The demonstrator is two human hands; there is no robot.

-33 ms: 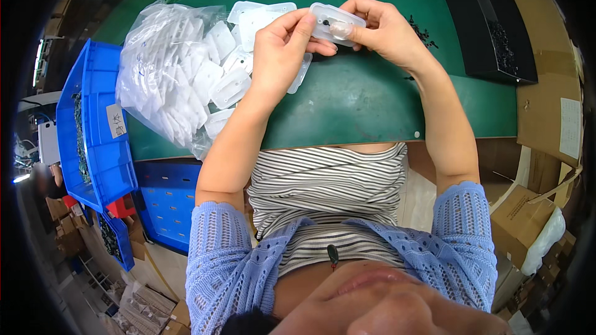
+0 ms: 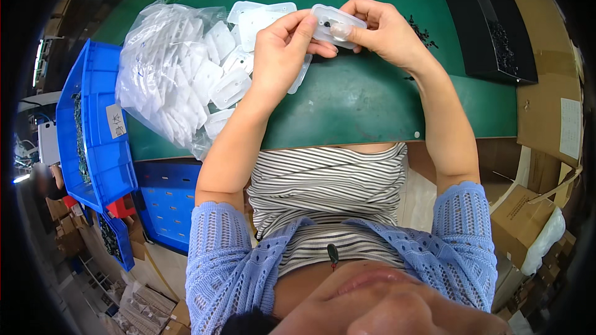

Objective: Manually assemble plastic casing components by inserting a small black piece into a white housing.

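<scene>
Between both hands I hold a translucent white plastic cover [image 2: 323,13], shaped like a shallow oblong tray, above the green table. My left hand [image 2: 287,40] grips its left end between thumb and fingers. At the other end, my right hand [image 2: 382,28] pinches the cover, its covered thumb pressing inside. A small black part [image 2: 327,24] sits in the cover near that thumb. Left of my hands, more white covers [image 2: 231,89] lie loose and spill from a clear plastic bag [image 2: 162,68].
Small black parts [image 2: 422,32] lie beyond my right hand. A black box [image 2: 487,22] with more of them stands at the right, beside a cardboard box [image 2: 543,43]. A blue bin [image 2: 102,130] stands at the table's left edge. The green table [image 2: 347,108] ends near my body.
The cover and my hands have shifted very slightly to the right. Both hands keep their hold, and everything else stays where it was.
</scene>
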